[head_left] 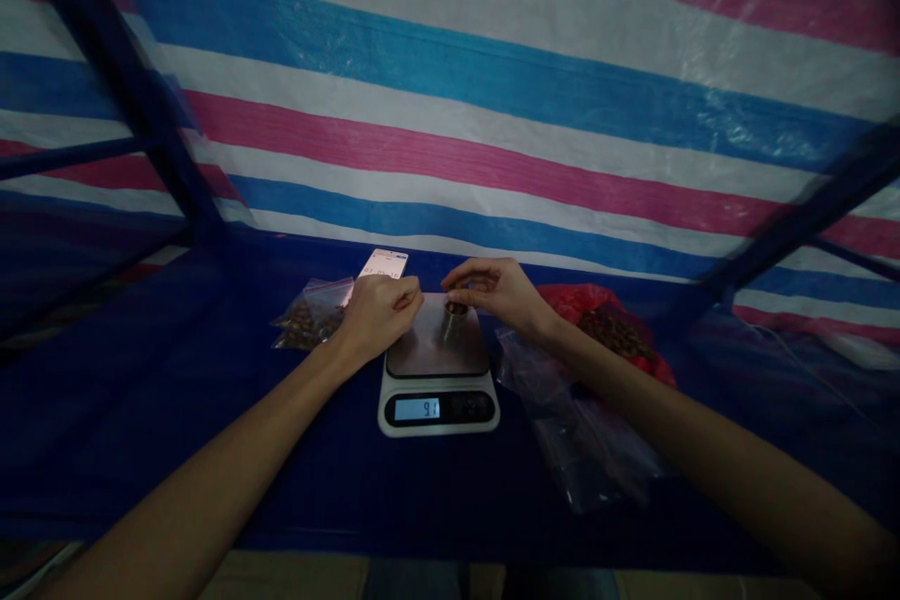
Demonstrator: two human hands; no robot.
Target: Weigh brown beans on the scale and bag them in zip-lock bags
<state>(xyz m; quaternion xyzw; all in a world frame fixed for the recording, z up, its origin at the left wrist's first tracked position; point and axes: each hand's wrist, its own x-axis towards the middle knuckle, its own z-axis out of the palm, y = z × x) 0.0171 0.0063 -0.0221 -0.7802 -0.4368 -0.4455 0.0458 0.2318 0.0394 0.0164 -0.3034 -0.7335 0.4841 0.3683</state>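
Note:
A white digital kitchen scale [437, 398] with a steel platform and a lit display sits on a dark blue table. A small metal cup [454, 322] with brown bits in it stands on the platform. My right hand [496, 292] hovers over the cup with fingertips pinched just above its rim; what they hold is too small to tell. My left hand [380, 311] is curled into a loose fist at the platform's left rear corner, beside the cup.
A clear bag of brown pieces [313, 319] lies left of the scale. A lit phone [383, 263] rests behind it. A red bag of brown pieces [611, 326] and empty clear bags [583, 436] lie to the right. A striped tarp hangs behind.

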